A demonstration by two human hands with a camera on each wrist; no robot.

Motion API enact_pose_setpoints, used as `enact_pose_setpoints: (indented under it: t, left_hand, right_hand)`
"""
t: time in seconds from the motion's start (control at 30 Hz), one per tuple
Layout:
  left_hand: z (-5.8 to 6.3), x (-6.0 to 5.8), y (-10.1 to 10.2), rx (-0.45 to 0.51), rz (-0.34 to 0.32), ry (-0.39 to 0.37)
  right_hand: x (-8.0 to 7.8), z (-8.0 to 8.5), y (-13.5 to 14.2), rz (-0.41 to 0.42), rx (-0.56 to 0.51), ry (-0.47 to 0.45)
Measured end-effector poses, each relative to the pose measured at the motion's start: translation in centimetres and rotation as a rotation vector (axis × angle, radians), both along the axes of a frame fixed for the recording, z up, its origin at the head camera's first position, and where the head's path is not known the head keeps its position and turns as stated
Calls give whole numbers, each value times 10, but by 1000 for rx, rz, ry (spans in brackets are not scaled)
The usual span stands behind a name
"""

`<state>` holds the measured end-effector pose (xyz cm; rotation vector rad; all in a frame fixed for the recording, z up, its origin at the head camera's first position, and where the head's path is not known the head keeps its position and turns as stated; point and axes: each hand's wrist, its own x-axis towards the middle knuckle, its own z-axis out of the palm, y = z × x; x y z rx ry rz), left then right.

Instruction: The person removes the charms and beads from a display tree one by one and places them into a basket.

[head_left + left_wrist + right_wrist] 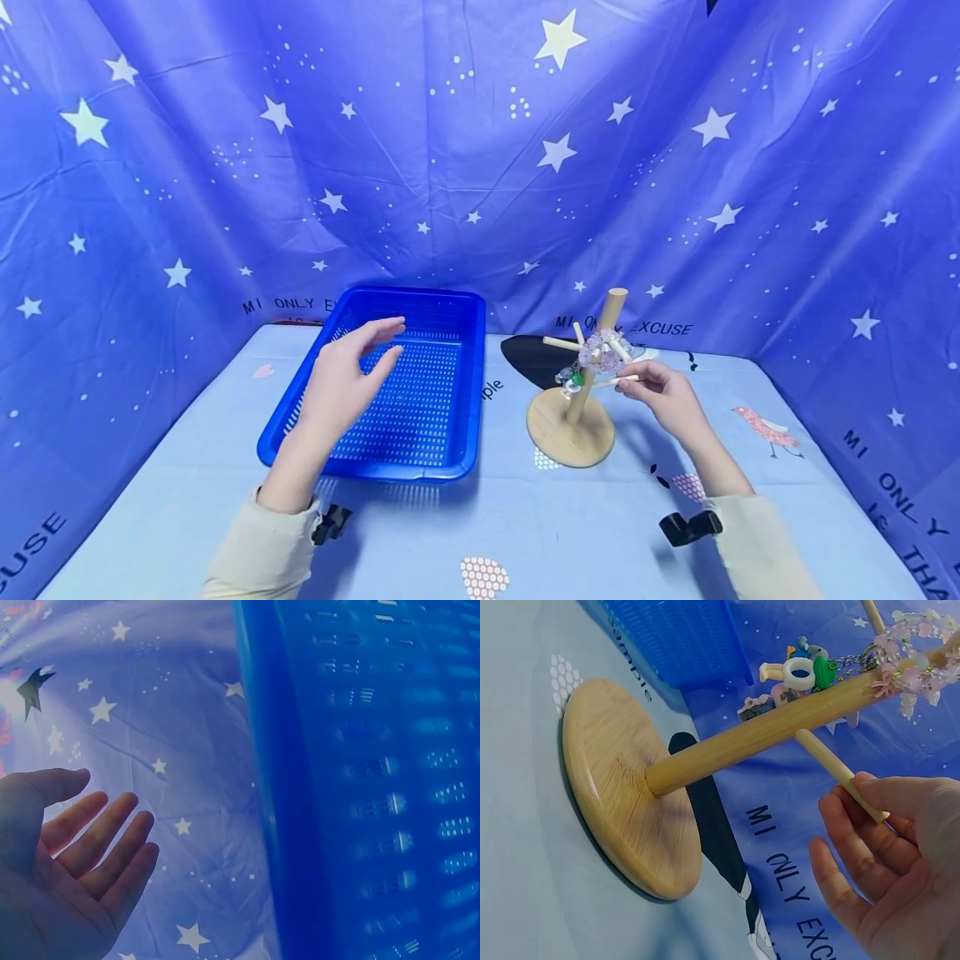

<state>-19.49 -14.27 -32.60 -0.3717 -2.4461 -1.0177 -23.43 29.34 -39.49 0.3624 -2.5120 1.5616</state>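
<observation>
Right fingers (864, 859) pinch peg (829, 761) of wooden stand (727, 752) bearing beaded loop (911, 681), small charms (825, 674); blue basket (682, 641) beyond.

Room between basket (471, 392) and stand (581, 401)

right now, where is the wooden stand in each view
Head: wooden stand, right of centre.
Left wrist: not in it.
Right wrist: round base left of centre, post slanting up right.
Shared landmark: blue basket, left of centre in head, right side in left wrist, top in right wrist.
</observation>
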Motion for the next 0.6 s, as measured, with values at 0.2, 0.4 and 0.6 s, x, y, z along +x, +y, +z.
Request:
enact_pose_setpoints:
  t: [0.2,0.4,0.6]
  left_hand:
    - [1,0,9,33,-29,-10]
    - [4,0,17,76,-65,10]
    - [4,-3,26,120,-109,11]
  right_hand:
    - [1,0,0,25,-93,-39]
    - [0,2,0,25,-130,-88]
    - [0,6,-2,17,-141,-170]
